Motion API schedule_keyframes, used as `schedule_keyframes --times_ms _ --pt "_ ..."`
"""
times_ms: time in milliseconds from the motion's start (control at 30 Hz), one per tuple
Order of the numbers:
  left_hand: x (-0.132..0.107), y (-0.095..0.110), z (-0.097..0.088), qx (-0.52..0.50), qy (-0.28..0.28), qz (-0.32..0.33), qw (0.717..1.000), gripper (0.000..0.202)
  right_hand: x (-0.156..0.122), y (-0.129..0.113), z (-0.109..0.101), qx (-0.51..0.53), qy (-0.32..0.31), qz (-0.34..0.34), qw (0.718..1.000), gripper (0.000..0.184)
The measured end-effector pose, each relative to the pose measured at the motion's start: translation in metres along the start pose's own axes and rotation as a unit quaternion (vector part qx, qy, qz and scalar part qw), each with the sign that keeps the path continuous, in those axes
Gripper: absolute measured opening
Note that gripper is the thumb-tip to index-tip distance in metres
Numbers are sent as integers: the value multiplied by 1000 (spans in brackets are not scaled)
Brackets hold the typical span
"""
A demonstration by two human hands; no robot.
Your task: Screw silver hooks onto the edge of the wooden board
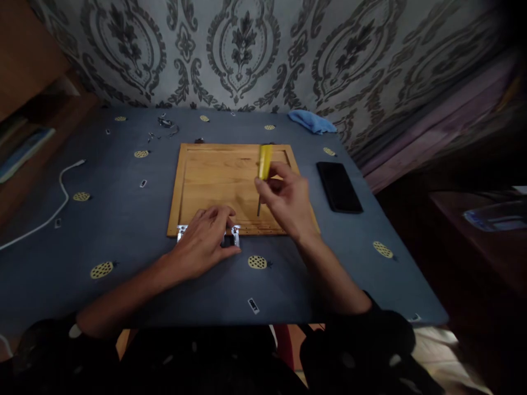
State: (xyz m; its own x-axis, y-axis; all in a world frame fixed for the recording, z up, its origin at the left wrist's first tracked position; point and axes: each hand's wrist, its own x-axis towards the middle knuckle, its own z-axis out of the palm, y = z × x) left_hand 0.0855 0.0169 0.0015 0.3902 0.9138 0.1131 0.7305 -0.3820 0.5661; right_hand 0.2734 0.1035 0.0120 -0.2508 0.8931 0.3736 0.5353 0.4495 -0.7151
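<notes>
A wooden board [214, 181] lies flat in the middle of the blue table [123, 230]. My right hand [288, 203] is closed round a yellow-handled screwdriver [264, 163], held upright with its thin shaft pointing down at the board's near part. My left hand [206, 236] rests palm down over a metal bracket [235, 235] at the board's near edge, fingers curled on it. Only the bracket's silvery ends show on either side of the hand.
A black phone [338, 186] lies right of the board. A blue cloth [310, 121] sits at the back right by the patterned wall. A white cable [61, 192] runs along the left. Small metal parts [164, 127] are scattered at the back left.
</notes>
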Motion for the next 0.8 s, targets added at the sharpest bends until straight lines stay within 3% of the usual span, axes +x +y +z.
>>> schedule_keyframes --times_ms 100,233,467,800 --pt "0 -1 1 0 1 0 1000 55 -18 -13 -7 209 103 28 972 16" --pt "-1 0 0 6 -1 -6 1000 58 -38 -19 0 251 161 15 954 26" --pt "-1 1 -1 12 -9 -12 1000 58 -48 -9 12 229 87 -17 969 19" --pt "-1 0 -1 7 -10 -15 1000 56 -49 -12 13 224 51 -27 973 16"
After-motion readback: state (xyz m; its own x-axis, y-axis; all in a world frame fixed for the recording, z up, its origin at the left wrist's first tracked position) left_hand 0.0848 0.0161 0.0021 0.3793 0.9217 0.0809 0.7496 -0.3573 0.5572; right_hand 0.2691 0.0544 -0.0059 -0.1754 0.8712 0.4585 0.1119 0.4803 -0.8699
